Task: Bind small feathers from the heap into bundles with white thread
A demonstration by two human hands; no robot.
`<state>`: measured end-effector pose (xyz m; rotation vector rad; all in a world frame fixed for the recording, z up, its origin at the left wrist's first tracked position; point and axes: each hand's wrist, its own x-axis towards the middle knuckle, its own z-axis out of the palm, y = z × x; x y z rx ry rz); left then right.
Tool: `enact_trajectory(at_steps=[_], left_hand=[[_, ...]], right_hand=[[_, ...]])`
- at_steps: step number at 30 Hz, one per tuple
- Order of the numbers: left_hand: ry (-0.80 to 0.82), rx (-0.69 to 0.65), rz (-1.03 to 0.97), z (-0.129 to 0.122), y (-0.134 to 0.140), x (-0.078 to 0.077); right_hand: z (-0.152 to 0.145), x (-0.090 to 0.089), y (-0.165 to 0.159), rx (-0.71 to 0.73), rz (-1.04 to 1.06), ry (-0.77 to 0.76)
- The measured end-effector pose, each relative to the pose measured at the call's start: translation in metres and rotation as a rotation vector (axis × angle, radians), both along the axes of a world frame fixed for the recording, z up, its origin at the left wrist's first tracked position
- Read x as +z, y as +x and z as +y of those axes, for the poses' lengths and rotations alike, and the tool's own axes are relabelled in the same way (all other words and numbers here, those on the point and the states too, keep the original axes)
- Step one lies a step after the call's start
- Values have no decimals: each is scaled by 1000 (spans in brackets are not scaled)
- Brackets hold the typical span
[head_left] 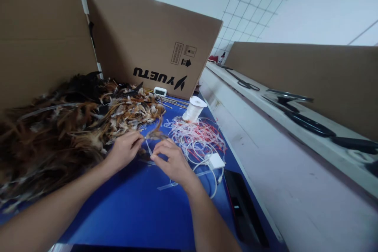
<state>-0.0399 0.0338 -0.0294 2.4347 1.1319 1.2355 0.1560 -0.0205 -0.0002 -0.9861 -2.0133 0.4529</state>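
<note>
My left hand (pixel 125 149) is closed in a pinch at the right edge of the feather heap. A brown feather (pixel 155 133) rises beside its fingertips, its base apparently in the pinch. Between my hands runs a narrow whitish strip (pixel 149 147), slanting down from the left fingertips to the right ones. My right hand (pixel 173 160) pinches the strip's lower end between thumb and finger. Just left of my hand lies the large pile of brown, black and cream feathers (pixel 88 122). Beyond my right hand is a tangle of white and red strips (pixel 197 136).
A white spool (pixel 195 108) stands behind the tangle, near a small white display (pixel 160 91) and thin sticks (pixel 175 101). A white adapter (pixel 215 161) with cable and a black device (pixel 245 208) lie right. Cardboard (pixel 147 39) walls the back. Scissors (pixel 248 85) rest on a ledge.
</note>
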Motion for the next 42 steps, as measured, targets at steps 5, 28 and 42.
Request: enact_trajectory(at_steps=[5, 28, 42], left_hand=[[119, -157, 279, -6, 1, -3], [-54, -55, -58, -11, 7, 6], [170, -225, 323, -16, 6, -3]], right_hand=[[-4, 7, 4, -50, 86, 40], [0, -3, -3, 3, 136, -224], [-1, 2, 5, -90, 130, -70]])
